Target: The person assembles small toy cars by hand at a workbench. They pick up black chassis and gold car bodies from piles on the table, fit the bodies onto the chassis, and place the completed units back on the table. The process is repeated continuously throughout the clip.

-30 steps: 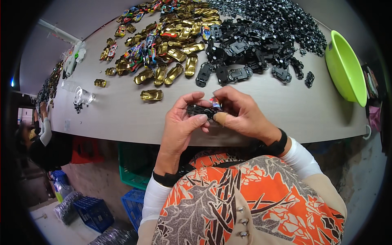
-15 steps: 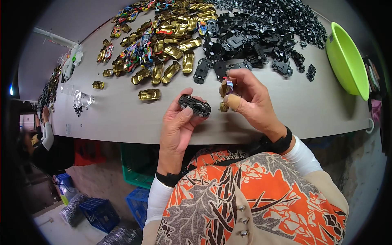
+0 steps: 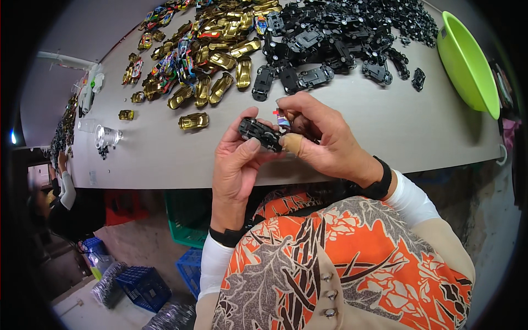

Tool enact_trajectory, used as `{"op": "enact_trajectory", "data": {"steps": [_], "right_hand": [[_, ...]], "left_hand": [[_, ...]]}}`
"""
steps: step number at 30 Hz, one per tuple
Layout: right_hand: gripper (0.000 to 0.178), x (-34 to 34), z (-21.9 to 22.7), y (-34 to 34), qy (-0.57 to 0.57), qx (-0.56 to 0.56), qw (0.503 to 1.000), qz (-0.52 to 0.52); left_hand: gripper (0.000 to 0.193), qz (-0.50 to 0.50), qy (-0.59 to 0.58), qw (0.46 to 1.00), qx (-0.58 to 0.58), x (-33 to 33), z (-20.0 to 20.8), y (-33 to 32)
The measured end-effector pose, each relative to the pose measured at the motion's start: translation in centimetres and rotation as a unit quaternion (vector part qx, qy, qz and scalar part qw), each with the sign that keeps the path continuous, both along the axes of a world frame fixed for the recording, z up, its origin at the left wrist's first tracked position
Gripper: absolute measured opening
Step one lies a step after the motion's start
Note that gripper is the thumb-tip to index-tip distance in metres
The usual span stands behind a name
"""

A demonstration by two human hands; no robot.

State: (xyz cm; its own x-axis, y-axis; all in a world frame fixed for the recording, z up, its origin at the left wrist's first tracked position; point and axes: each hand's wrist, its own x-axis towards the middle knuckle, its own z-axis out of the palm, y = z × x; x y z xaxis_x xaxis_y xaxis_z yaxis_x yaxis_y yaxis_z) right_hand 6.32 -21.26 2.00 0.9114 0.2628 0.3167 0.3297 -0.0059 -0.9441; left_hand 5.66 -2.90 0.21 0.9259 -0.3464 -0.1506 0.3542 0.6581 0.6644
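Observation:
My left hand [image 3: 234,165] is closed round a black toy car chassis [image 3: 256,133], its wheels and underside facing up between thumb and fingers. Close against its right end is my right hand [image 3: 338,140], whose thumb wears a tan bandage. Between its thumb and forefinger sits a small piece with purple, white and red colouring [image 3: 283,121], mostly hidden by the fingers; it looks like a painted toy car body. Beyond my hands lie a single gold toy car body [image 3: 194,121] and several loose black chassis [image 3: 263,83].
Gold car bodies [image 3: 221,60] and painted ones pile up at the far left, black chassis [image 3: 330,44] at the far right. A lime-green basin [image 3: 467,66] leans at the right edge. A clear cup [image 3: 107,136] stands left. Another person's arm [image 3: 67,190] reaches to the table there.
My right hand has moved left and brought its coloured piece up to the chassis. My left hand still holds the chassis and has shifted only slightly. The whole view has shifted a little.

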Motion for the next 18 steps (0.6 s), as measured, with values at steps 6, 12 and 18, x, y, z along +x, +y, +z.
{"op": "enact_trajectory", "data": {"steps": [6,12,18], "right_hand": [[0.034,-0.1,-0.4,0.3,-0.006,-0.006,1.000,-0.021],[0.032,-0.2,0.4,0.3,-0.070,-0.075,0.995,-0.020],[0.033,0.0,0.5,-0.1,-0.083,-0.100,0.991,-0.007]], "left_hand": [[0.046,-0.003,-0.010,1.000,0.027,-0.1,0.4,-0.3],[0.046,-0.003,-0.021,0.997,0.069,-0.2,0.2,-0.5],[0.045,0.016,-0.034,0.992,0.122,-0.2,0.9,-1.1]]}}
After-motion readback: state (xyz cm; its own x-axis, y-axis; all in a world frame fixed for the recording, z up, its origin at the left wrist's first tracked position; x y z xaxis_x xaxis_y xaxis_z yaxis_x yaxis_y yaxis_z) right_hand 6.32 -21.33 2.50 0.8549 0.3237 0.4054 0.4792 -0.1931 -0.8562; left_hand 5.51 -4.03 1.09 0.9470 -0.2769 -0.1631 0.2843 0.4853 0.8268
